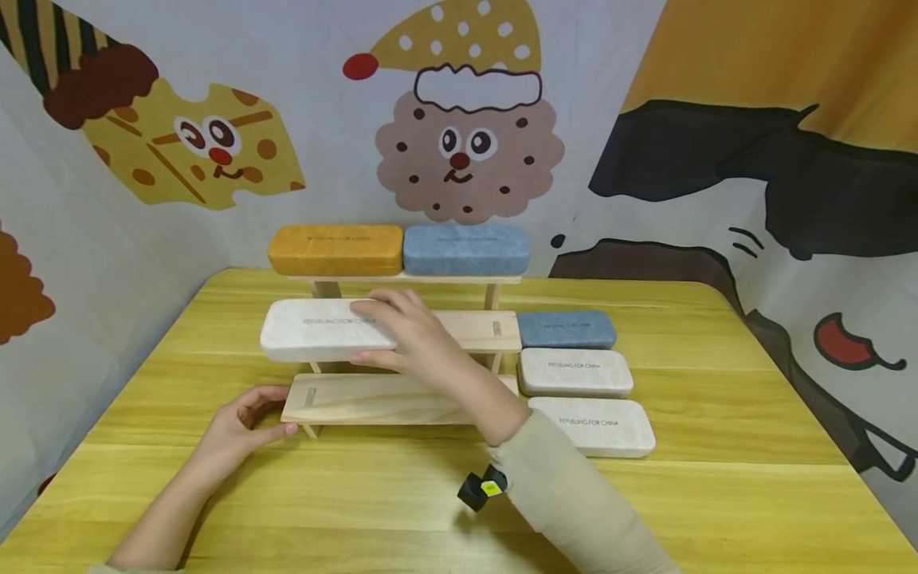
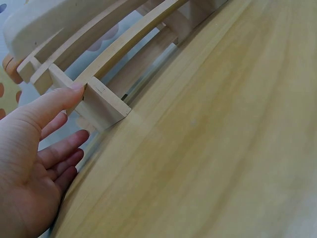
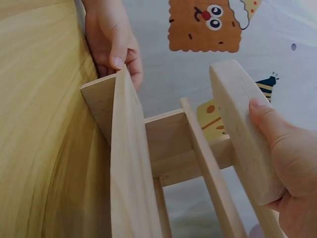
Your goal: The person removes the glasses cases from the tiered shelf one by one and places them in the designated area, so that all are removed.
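Note:
My right hand (image 1: 423, 339) grips a white glasses case (image 1: 315, 331) by its right end, thumb on the near side and fingers over the top. The case is above the middle step of a three-step wooden stand (image 1: 387, 399); in the right wrist view the held case (image 3: 237, 124) looks raised off the boards. At the lowest step's left end, my left hand (image 1: 240, 430) pinches the board, its thumb on the front corner. An orange glasses case (image 1: 335, 251) and a blue glasses case (image 1: 466, 251) lie side by side on the top step.
Right of the stand, on the wooden table (image 1: 358, 510), lie another blue case (image 1: 566, 329) and two white cases, one behind (image 1: 576, 373) and one in front (image 1: 606, 426), the latter partly behind the right sleeve (image 1: 566, 494). A cartoon-printed cloth (image 1: 323, 48) hangs behind.

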`<state>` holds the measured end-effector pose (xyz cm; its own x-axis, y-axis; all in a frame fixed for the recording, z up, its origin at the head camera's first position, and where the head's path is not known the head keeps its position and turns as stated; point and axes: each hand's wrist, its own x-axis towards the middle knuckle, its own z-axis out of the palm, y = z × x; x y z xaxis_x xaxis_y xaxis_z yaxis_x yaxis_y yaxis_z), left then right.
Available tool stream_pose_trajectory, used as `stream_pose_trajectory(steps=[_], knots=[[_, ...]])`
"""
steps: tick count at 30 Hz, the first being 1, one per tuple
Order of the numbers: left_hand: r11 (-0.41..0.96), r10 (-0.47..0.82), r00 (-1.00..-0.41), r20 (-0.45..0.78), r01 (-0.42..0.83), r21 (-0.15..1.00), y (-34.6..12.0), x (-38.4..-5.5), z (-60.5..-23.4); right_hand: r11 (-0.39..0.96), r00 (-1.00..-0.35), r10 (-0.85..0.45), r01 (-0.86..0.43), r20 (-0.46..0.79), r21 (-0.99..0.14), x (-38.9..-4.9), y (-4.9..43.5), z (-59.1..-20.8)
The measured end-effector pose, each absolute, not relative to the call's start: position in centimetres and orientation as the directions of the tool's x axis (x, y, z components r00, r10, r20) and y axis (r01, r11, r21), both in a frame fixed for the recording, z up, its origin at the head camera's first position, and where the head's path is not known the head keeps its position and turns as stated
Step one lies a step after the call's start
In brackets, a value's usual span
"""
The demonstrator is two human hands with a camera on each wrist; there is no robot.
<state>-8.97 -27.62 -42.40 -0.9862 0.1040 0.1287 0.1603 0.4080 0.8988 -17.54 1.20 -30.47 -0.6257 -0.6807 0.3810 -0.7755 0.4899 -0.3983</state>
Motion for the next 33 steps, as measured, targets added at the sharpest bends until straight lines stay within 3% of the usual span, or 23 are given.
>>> stream_pose_trajectory(steps=[25, 33], knots=[[0.409, 0.093, -0.990, 0.102, 0.131, 0.903, -27.5, -8.8, -42.1, 0.305, -0.428, -0.667, -0.904, 0.610, -0.300, -15.7, 6.6, -30.0], [0.406, 0.088, -0.991, 0.101, 0.129, 0.905, -27.5, -8.8, -42.2, 0.285, -0.411, -0.675, -0.911, 0.613, -0.297, -15.3, 8.7, -30.0]])
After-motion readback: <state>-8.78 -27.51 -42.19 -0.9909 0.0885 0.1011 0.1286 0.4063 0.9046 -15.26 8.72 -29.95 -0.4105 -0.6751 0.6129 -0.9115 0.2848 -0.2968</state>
